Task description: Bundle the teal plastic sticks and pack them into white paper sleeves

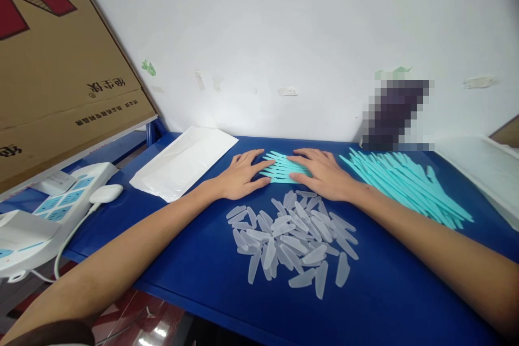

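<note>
Several slim turquoise sticks (pixel 279 174), shaped like eyebrow razors, lie side by side in a row at the back of the blue table. At the row's left end my left hand (pixel 242 174) rests with spread fingers, the tips touching the sticks. My right hand (pixel 324 172) lies at the other end, fingers stretched over the stick ends. Both hands are open, and parts of the sticks are hidden under the fingers. Nearer to me is a loose heap of translucent blade-shaped plastic caps (pixel 292 238). A bigger pile of the same turquoise sticks (pixel 405 184) lies beyond my right forearm.
A white plastic bag (pixel 186 159) lies flat at the back left. On the left are a white power strip (pixel 68 200) with plugs and a cable, and a large cardboard box (pixel 60 65). Behind the table (pixel 194 270) rises a white wall (pixel 259 38). A dark pixelated object (pixel 393 113) stands against it.
</note>
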A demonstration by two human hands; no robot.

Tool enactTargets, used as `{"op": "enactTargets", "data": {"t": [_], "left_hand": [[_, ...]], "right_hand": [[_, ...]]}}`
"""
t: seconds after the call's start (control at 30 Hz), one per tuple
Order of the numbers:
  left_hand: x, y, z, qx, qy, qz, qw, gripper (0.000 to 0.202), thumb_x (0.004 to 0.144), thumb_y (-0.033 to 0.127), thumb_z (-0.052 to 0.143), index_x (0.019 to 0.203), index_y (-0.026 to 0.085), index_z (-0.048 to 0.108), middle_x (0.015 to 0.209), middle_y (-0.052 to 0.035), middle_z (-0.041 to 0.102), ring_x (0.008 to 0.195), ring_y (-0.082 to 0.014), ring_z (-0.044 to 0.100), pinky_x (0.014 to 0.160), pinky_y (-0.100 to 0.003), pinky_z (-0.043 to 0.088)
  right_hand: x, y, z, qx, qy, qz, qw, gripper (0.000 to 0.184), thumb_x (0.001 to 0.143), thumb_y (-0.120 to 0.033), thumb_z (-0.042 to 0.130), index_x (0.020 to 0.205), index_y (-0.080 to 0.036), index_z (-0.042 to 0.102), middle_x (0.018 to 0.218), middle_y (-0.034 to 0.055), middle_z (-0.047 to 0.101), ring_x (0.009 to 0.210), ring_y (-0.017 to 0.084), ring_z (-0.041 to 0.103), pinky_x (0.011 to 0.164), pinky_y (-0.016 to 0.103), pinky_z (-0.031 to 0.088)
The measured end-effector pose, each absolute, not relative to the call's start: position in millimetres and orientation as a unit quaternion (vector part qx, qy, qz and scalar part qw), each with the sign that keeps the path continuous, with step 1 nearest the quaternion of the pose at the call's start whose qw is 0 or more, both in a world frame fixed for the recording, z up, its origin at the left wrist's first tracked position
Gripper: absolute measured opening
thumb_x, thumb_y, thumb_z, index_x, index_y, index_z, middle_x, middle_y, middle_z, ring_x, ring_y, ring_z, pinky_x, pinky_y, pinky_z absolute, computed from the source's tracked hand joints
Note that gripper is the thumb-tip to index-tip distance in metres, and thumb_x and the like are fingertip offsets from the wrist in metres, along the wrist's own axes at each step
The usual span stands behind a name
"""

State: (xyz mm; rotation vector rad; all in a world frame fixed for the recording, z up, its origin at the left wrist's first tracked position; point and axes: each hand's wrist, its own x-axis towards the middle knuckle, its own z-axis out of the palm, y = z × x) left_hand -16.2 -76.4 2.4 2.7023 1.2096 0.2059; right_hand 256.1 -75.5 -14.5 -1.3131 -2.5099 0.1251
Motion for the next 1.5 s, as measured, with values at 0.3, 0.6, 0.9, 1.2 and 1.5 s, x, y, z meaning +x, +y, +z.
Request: {"op": "enactTargets", "data": {"t": [0.3, 0.6, 0.9, 1.2, 1.5], "left_hand": [[-17.3, -78.1, 2.2, 0.906, 0.404, 0.087, 0.088, 0.06, 0.1, 0.059, 0.034, 0.153, 0.032, 0.036, 0.163, -0.0126, 0.025, 0.149, -0.0378, 0.022, 0.115, -0.065, 0.022], [-16.0, -83.0, 9.3, 0.932, 0.325, 0.144, 0.069, 0.037, 0.1, 0.044, 0.045, 0.131, 0.035, 0.064, 0.152, -0.0068, 0.042, 0.14, -0.0328, 0.037, 0.114, -0.056, 0.03], [-16.4, -81.2, 6.1, 0.924, 0.345, 0.147, 0.078, 0.043, 0.099, 0.045, 0.046, 0.139, 0.034, 0.057, 0.15, -0.009, 0.043, 0.138, -0.0335, 0.038, 0.112, -0.057, 0.032], [-17.0, -80.8, 5.3, 0.916, 0.374, 0.122, 0.074, 0.051, 0.1, 0.053, 0.039, 0.145, 0.03, 0.047, 0.152, -0.0129, 0.04, 0.14, -0.0344, 0.036, 0.109, -0.058, 0.034], [-15.9, -80.2, 5.5, 0.911, 0.384, 0.115, 0.092, 0.069, 0.093, 0.064, 0.048, 0.151, 0.028, 0.038, 0.157, -0.0149, 0.034, 0.144, -0.0377, 0.03, 0.115, -0.061, 0.026]], "right_hand": [[257.3, -76.5, -15.7, -0.447, -0.879, 0.035, 0.165, 0.061, 0.099, -0.06, 0.032, 0.147, -0.027, 0.048, 0.152, 0.012, 0.047, 0.14, 0.036, 0.04, 0.109, 0.061, 0.033], [256.4, -77.1, -14.8, -0.444, -0.88, 0.038, 0.166, 0.055, 0.101, -0.05, 0.033, 0.148, -0.025, 0.046, 0.151, 0.0125, 0.047, 0.14, 0.034, 0.041, 0.109, 0.059, 0.035], [257.6, -82.8, -8.8, -0.412, -0.89, 0.058, 0.187, 0.047, 0.101, -0.048, 0.036, 0.138, -0.031, 0.058, 0.151, 0.0101, 0.047, 0.141, 0.032, 0.039, 0.109, 0.06, 0.033], [258.5, -81.9, -9.1, -0.385, -0.902, 0.056, 0.189, 0.047, 0.102, -0.051, 0.035, 0.133, -0.031, 0.064, 0.15, 0.0092, 0.048, 0.139, 0.031, 0.041, 0.109, 0.059, 0.033], [257.4, -82.4, -11.0, -0.42, -0.889, 0.058, 0.171, 0.053, 0.102, -0.054, 0.033, 0.138, -0.025, 0.06, 0.152, 0.0122, 0.046, 0.141, 0.032, 0.038, 0.111, 0.059, 0.031]]}}
